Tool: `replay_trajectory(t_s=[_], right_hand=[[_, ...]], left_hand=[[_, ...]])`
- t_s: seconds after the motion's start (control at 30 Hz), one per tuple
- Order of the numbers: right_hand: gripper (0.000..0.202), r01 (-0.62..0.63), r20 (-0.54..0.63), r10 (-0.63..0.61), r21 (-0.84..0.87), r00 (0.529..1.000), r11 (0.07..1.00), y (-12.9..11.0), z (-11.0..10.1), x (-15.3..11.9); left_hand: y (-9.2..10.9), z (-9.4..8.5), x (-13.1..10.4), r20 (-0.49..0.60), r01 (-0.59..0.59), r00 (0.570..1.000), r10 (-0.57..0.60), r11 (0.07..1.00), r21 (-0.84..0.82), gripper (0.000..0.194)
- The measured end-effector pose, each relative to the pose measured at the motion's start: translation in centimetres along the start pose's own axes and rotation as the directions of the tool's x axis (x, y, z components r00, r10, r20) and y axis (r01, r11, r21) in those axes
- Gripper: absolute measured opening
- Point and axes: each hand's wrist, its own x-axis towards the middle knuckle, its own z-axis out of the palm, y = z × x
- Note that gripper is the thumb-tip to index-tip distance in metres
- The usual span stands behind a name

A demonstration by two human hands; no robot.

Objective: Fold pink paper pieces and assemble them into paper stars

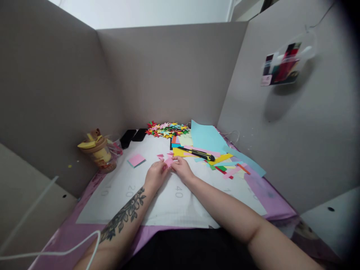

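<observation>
Left hand and right hand pinch pink paper from opposite sides, presumably for steadiness; utility knife lies within reach.

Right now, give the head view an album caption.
Left hand and right hand hold pink paper; colourful paper stars lie piled beyond.

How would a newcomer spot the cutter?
Start at the white sheet and find the right hand. Just beyond it, toward the right, colored paper lies in front of a big blue sheet. The cutter slants across that paper; its slim black-and-yellow body sets it apart from the flat pieces around it.
</observation>
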Motion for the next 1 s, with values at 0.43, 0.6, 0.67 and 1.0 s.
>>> replay_trajectory(t_s=[0.43,0.6,0.67,1.0], right_hand=[[0.027,0.022,-0.005,-0.022,-0.013,1.0,1.0,-0.6,0.2,-0.1],[0.027,0.064,0.009,-0.064,-0.015,0.998,0.998,-0.6,0.2,0.0],[0.025,0.082,0.026,-0.082,-0.003,0.996,0.997,-0.4,0.2,0.1],[0.021,0.076,0.007,-0.076,0.017,0.997,0.997,-0.9,0.3,0.0]], left_hand=[[-0.6,0.4,0.1,0.037,0.225,0.974,-0.222,0.956,-0.187,0.02],[-0.8,0.5,0.4,0.062,0.279,0.958,-0.282,0.853,-0.441,0.023],[-0.7,0.4,0.5,0.066,0.267,0.962,-0.266,0.857,-0.44,0.022],[-0.7,0.2,0.4,0.065,0.243,0.969,-0.238,0.872,-0.426,0.023]])
